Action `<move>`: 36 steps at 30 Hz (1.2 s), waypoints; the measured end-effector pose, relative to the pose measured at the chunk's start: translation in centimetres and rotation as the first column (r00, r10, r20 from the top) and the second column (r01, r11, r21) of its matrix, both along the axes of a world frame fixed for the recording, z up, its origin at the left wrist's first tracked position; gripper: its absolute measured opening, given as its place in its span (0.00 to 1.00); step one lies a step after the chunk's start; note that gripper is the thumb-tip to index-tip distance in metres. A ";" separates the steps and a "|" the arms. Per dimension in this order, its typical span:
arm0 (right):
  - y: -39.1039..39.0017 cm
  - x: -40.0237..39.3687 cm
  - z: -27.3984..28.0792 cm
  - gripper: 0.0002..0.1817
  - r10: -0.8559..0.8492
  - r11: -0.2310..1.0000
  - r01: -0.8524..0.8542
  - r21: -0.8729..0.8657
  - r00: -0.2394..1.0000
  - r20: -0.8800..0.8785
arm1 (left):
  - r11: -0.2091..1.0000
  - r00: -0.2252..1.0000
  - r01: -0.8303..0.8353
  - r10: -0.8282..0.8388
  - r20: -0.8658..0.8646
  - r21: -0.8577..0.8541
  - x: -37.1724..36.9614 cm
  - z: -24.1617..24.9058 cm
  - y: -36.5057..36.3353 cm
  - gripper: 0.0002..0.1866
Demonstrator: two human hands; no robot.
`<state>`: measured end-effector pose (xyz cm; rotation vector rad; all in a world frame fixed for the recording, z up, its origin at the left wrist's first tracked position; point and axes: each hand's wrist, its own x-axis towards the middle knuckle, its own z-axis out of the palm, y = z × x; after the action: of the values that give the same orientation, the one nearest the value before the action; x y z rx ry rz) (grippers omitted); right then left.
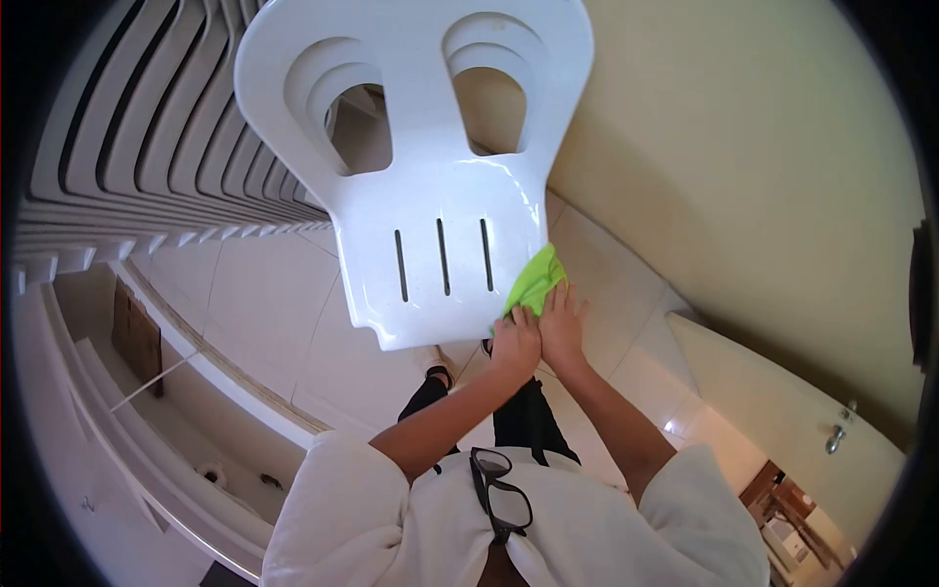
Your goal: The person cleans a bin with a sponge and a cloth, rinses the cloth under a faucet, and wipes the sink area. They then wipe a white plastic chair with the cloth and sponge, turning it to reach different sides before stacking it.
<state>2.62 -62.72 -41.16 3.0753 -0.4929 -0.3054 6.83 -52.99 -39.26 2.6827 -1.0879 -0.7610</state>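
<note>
A white plastic chair (pixel 421 196) faces me, with slots in its seat and two large openings in its backrest. At the seat's near right corner lies a bright green cloth (pixel 535 279), folded over the edge. My left hand (pixel 516 342) is closed on the cloth's lower end, fingers curled. Right beside it, my right hand (pixel 562 328) grips the cloth's right side, its fingertips partly hidden by the fabric. The two hands are nearly touching.
Many stacked white chairs (pixel 156 117) stand on the left. A beige wall (pixel 743 176) runs along the right, with a door (pixel 782 382) and metal handle below. Pale tiles (pixel 264 293) cover the floor. A recessed ledge (pixel 215 430) holds a brown board (pixel 137 333).
</note>
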 end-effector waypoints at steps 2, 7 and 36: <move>0.7 0.7 -0.1 0.27 0.013 0.997 -0.010 0.071 0.999 -0.049 | 0.996 0.994 0.035 -0.026 -0.110 0.078 0.5 2.1 1.0 0.24; 1.4 5.8 -2.2 0.30 -0.111 0.948 0.064 0.313 0.985 0.135 | 0.982 0.967 -0.104 0.137 0.215 -0.155 6.9 -3.9 1.5 0.22; 1.4 18.1 -4.3 0.37 0.490 0.850 -0.501 -0.162 0.865 -0.108 | 0.818 0.932 -0.362 0.320 -0.170 -0.447 2.6 -1.5 13.1 0.28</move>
<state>20.71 -61.35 -45.42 2.8575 0.2710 -0.3155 9.42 -39.93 -40.73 2.2989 -0.6314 -0.4648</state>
